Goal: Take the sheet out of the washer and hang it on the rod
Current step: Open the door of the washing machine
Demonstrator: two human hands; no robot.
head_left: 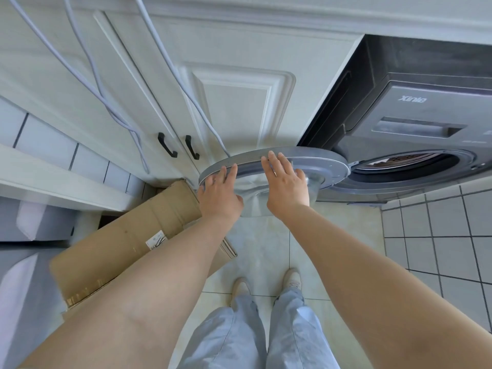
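1. Head view: our left hand (219, 194) and right hand (286, 189) lie flat, fingers spread, on the washer door (327, 166), gripping nothing, set a little apart
2. The door stands swung wide to the left of the washer (415, 123), likely so the drum mouth (407, 166) stays clear for reaching in
3. Something brownish shows inside the drum; we cannot tell if it is the sheet
4. No rod is in sight, and a cardboard box (127, 235) leans near our left arm
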